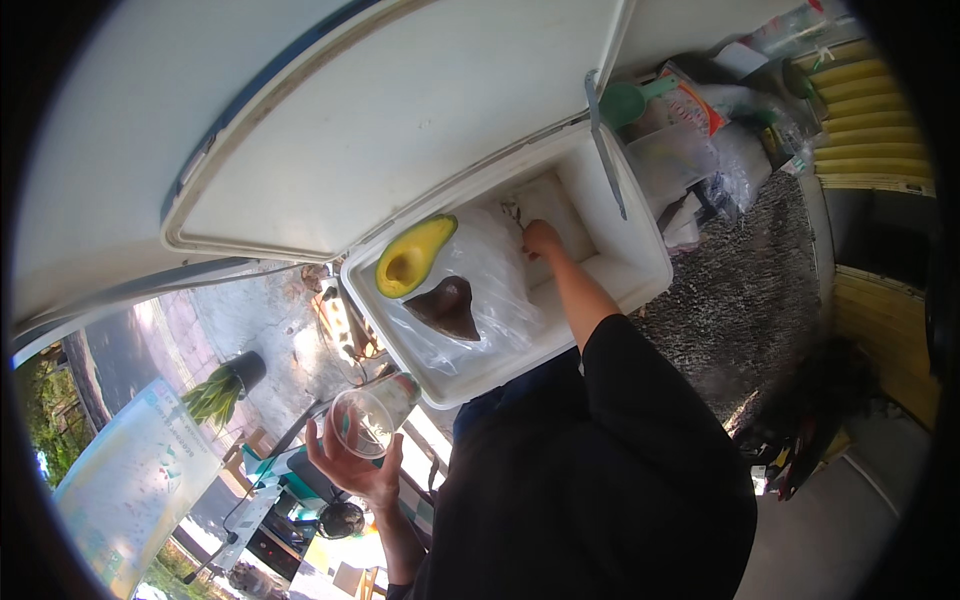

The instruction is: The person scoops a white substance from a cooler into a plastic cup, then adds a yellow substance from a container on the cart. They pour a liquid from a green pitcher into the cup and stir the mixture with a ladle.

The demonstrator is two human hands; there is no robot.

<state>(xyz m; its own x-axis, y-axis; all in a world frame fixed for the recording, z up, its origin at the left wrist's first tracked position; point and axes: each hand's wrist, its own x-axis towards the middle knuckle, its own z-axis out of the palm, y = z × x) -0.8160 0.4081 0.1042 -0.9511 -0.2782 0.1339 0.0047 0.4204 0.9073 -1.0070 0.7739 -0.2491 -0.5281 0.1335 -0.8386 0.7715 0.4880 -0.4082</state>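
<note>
My left hand (356, 466) holds a clear plastic cup (365, 433) outside the near left corner of an open white cooler box (634, 251). My right hand (541, 238) reaches down into the box, its fingers closed on a small metal utensil (513, 211). The utensil's head is too small to make out and lies close to the box floor. Left of that hand, a cut avocado half (405, 262) with yellow-green flesh rests on clear plastic bags (495, 292). A dark, empty-looking avocado skin (444, 306) lies beside it on the plastic.
The raised lid (405, 135) stands behind the box, held by a metal hinge arm (606, 146). A green scoop (626, 103) and bagged goods (739, 161) crowd the right side. A potted plant (214, 394) and a small black fan (340, 519) are to the left.
</note>
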